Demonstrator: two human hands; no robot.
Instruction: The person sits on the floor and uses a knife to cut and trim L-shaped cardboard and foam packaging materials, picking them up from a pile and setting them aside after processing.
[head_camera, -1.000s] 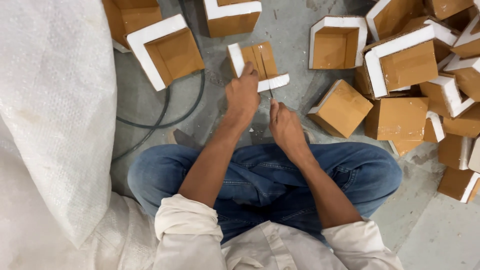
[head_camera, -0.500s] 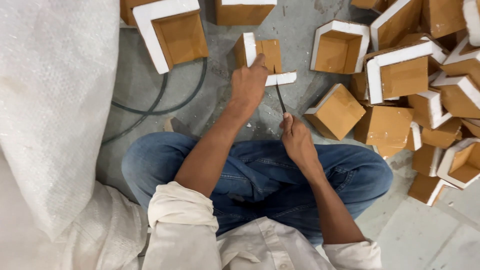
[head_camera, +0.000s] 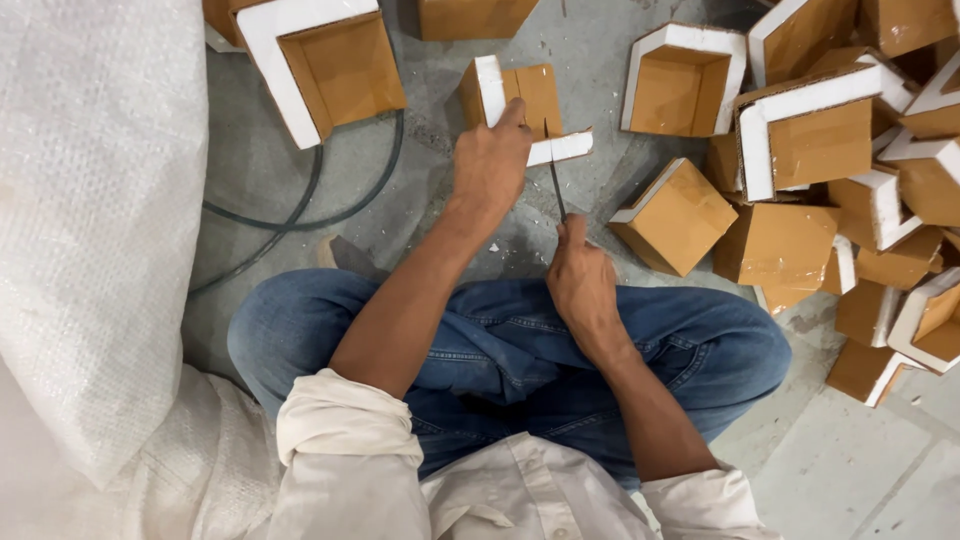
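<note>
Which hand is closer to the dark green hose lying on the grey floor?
The left hand. It presses on the L-shaped brown cardboard and white foam corner piece, right of the dark green hose. The right hand, gripping a thin dark blade, sits farther right.

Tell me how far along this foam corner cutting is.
Done, it seems: a pile of corner pieces lies to the right. In hand: the left hand steadies one piece while the right hand works a blade at its foam edge. What remains can't be told.
</note>
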